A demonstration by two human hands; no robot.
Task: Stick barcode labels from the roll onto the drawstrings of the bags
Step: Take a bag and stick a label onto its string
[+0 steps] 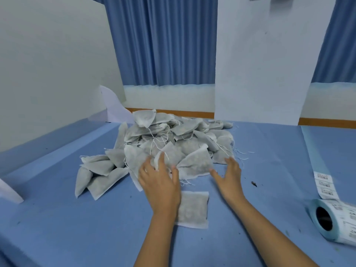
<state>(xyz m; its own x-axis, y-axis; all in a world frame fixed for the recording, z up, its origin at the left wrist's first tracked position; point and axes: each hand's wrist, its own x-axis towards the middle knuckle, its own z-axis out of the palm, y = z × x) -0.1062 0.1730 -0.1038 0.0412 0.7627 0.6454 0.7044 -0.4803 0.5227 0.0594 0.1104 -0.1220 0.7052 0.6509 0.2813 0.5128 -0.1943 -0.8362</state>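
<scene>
1. Pile of bags sits mid-table, heaped loosely. Drawstrings trail out of it in all directions and many are tangled on top, so none is laid out ready for a label.
2. Left hand is on the near edge of the pile with its fingers fairly straight over the front bags. A bag edge pokes up between two fingers; can't tell if it's pinched or just pressed.
3. Right hand is at the pile's near-right corner, fingers spread and relaxed, holding nothing. My read: both hands are sorting or pulling one bag out, and no labelling has started.
4. Single bag lies flat just on the person's side of the pile, partly under the left wrist. It's probably set aside as the work piece. Its string isn't visible.
5. Label roll lies on its side well right of the pile and is untouched. Its strip of labels runs away from the roll toward the back, with barcodes facing up.
6. Room: bare table is open nearer than the pile and between pile and roll, so the reach to the roll is unobstructed.
7. Edges: left panel stands close beside the pile, and back panel stands right behind it. There's little slack there.
8. Risk: pulling one string could drag its neighbours along.
</scene>
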